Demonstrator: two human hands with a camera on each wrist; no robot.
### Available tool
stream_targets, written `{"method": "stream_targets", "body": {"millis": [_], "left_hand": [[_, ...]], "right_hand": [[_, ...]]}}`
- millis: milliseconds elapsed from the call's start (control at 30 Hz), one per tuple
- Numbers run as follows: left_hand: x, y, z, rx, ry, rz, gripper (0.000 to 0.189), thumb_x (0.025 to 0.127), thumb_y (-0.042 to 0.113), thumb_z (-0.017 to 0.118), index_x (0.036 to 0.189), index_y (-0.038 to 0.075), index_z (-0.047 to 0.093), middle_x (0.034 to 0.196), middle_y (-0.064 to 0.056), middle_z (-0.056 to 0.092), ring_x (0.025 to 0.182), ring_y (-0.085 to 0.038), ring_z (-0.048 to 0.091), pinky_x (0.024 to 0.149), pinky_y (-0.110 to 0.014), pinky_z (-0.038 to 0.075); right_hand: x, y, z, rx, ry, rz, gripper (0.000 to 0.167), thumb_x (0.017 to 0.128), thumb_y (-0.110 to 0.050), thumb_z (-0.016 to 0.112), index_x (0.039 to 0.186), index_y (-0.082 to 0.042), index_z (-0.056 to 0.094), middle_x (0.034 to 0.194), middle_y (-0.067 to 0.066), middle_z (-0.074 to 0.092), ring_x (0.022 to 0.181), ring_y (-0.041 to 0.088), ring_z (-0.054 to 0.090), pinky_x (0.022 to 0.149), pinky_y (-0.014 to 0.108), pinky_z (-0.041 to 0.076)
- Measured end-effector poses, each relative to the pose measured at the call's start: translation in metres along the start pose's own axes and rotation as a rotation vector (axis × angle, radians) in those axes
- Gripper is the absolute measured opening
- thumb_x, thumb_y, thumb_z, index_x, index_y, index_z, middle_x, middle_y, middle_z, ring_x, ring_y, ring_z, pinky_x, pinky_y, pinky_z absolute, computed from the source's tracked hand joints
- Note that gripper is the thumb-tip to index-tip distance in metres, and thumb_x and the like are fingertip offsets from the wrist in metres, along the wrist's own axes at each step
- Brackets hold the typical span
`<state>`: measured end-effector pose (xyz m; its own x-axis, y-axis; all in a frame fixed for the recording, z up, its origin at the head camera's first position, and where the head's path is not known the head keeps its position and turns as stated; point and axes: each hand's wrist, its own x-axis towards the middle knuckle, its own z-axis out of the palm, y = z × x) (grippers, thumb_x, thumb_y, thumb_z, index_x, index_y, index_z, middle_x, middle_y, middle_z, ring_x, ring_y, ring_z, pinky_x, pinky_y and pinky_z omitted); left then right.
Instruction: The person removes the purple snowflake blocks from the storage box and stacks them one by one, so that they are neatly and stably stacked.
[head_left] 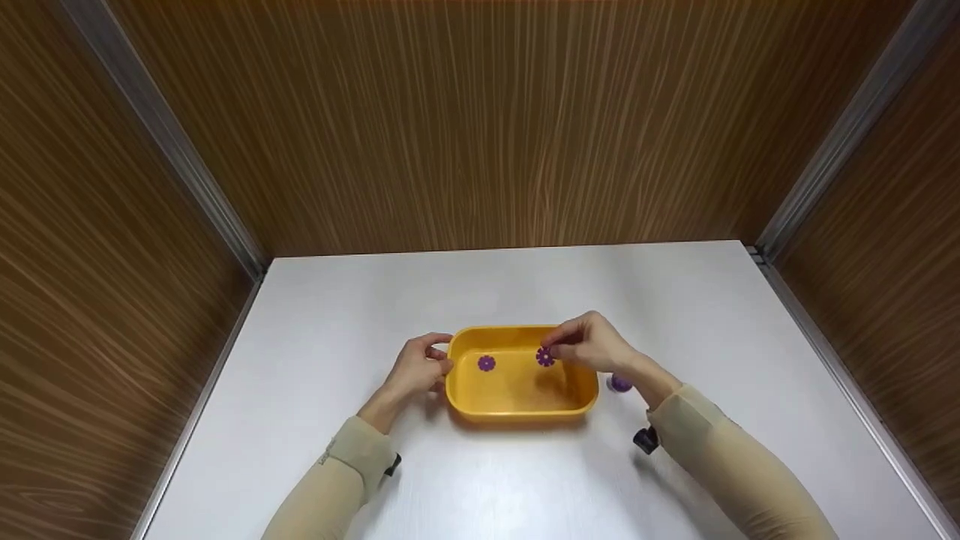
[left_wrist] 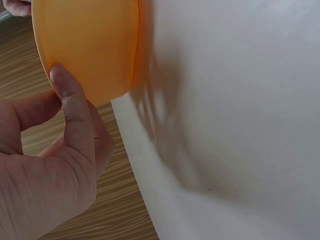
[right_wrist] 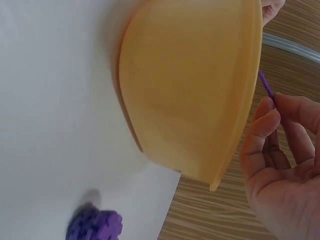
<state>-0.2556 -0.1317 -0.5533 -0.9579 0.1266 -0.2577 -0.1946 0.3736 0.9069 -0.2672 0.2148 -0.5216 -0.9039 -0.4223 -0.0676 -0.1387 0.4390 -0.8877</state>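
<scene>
In the middle of the table is a yellow plastic bin (head_left: 517,414) with rounded corners. My left hand (head_left: 420,369) holds its left end, thumb against the outer wall and fingers at the rim, as the left wrist view shows. My right hand (head_left: 596,346) is over the bin's right part, pinching a flat purple notched disc (head_left: 545,357) between thumb and fingertips. The right wrist view catches that disc edge-on, at rim height. A second purple disc (head_left: 487,364) lies inside the bin, left of centre.
A cluster of purple notched pieces (right_wrist: 95,224) sits on the white table just right of the bin, partly behind my right wrist in the head view. Wood-grain panels (head_left: 480,135) enclose the table (head_left: 337,300) at the back and both sides.
</scene>
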Motion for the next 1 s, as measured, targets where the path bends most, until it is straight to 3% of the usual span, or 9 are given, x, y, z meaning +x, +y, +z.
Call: {"method": "stream_targets", "body": {"millis": [133,333,667,867,1000], "left_hand": [[0.000,0.000,0.001,0.012,0.003,-0.007,0.055,0.096,0.000,0.071,0.150,0.010,0.069,0.108,-0.008,0.064,0.072,-0.015,0.062,0.068,-0.033,0.069],[0.000,0.001,0.000,0.012,0.005,-0.010,0.055,0.096,0.000,0.072,0.151,0.010,0.069,0.108,-0.009,0.065,0.073,-0.016,0.062,0.069,-0.034,0.069],[0.000,0.001,0.000,0.008,0.001,-0.020,0.054,0.097,0.001,0.073,0.150,0.012,0.069,0.109,-0.009,0.064,0.074,-0.016,0.063,0.070,-0.033,0.069],[-0.001,-0.001,0.000,-0.002,-0.007,0.010,0.053,0.098,0.000,0.072,0.150,0.010,0.069,0.107,-0.008,0.064,0.071,-0.016,0.063,0.065,-0.030,0.067],[-0.001,-0.003,0.000,-0.009,-0.014,0.027,0.052,0.098,0.000,0.070,0.149,0.009,0.069,0.105,-0.007,0.062,0.070,-0.016,0.061,0.062,-0.028,0.065]], "right_hand": [[-0.003,0.002,-0.008,0.002,0.017,0.028,0.023,0.102,0.000,0.075,0.123,0.005,0.083,0.114,0.019,0.086,0.094,0.020,0.083,0.081,0.027,0.069],[-0.008,0.005,-0.017,-0.003,0.038,0.045,0.021,0.103,-0.003,0.075,0.121,0.003,0.084,0.113,0.018,0.087,0.088,0.015,0.079,0.068,0.021,0.061],[-0.019,0.016,-0.031,-0.014,0.071,0.052,0.021,0.102,-0.003,0.075,0.119,0.004,0.084,0.111,0.020,0.086,0.081,0.015,0.075,0.064,0.019,0.059],[-0.028,0.022,-0.040,-0.011,0.087,0.047,0.019,0.101,-0.004,0.077,0.116,0.004,0.085,0.110,0.023,0.086,0.079,0.006,0.072,0.066,0.021,0.060],[-0.033,0.027,-0.045,-0.017,0.108,0.046,0.018,0.099,-0.003,0.077,0.114,0.004,0.085,0.107,0.023,0.086,0.078,0.009,0.072,0.066,0.022,0.061]]}}
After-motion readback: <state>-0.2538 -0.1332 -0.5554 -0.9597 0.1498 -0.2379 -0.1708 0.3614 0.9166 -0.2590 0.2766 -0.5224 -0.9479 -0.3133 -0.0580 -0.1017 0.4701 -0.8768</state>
